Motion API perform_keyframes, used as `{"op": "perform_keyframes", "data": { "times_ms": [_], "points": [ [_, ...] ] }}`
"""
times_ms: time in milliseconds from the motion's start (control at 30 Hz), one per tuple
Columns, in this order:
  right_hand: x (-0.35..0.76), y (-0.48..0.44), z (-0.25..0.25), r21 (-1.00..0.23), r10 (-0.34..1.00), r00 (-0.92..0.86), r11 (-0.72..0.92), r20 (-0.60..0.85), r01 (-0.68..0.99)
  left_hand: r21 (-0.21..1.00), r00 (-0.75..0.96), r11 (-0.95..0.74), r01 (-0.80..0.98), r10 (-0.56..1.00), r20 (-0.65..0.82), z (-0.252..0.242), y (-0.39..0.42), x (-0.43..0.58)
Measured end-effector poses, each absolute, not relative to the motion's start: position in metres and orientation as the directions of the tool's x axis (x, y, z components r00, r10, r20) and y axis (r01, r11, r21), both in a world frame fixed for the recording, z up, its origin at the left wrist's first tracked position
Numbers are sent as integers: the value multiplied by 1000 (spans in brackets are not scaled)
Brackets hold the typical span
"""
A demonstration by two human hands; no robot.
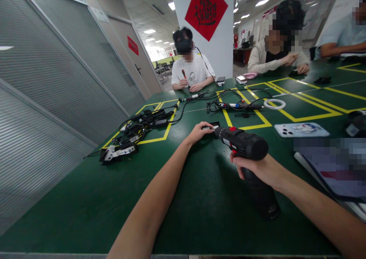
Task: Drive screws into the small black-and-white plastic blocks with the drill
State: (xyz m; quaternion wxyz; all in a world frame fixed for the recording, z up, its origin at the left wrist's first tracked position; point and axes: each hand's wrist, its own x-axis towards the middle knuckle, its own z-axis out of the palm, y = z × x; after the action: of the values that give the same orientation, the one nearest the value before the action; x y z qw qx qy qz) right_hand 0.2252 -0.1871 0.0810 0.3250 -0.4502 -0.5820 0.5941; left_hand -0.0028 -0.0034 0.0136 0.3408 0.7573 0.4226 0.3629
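My right hand (254, 167) is wrapped round the grip of a black cordless drill (243, 141) with red buttons. The drill points left and away from me, its chuck close to the fingertips of my left hand (199, 132). Those fingertips are pressed together on a small flat black part (215, 124) lying on the green table (206, 213). The drill's tip meets the part there. My left hand and the chuck cover much of it, and I cannot make out a screw.
Tangled black cables (148, 120) and a black-and-white bracket (118, 152) lie to the left. Further back are more cables (237, 106) and a white coil (274, 104). A phone (301, 130) and a laptop-like slab (337, 171) lie right. Across the table, one person (191, 70) holds a screwdriver (183, 74); others sit right.
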Motion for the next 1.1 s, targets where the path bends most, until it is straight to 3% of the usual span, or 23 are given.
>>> {"op": "perform_keyframes", "data": {
  "times_ms": [167, 500, 1100],
  "points": [
    [225, -188, 84, -973, 914, -365, -104, -176, 207, 822, 386, -415, 390, 884, 264, 13, -3, -4],
    [226, -187, 79, -985, 913, -381, -96, -144, 143, 821, 375, -409, 398, 889, 261, 14, -4, -3],
    [226, -189, 92, -973, 898, -395, -124, -192, 193, 822, 385, -420, 385, 882, 271, 14, -3, -4]
  ]
}}
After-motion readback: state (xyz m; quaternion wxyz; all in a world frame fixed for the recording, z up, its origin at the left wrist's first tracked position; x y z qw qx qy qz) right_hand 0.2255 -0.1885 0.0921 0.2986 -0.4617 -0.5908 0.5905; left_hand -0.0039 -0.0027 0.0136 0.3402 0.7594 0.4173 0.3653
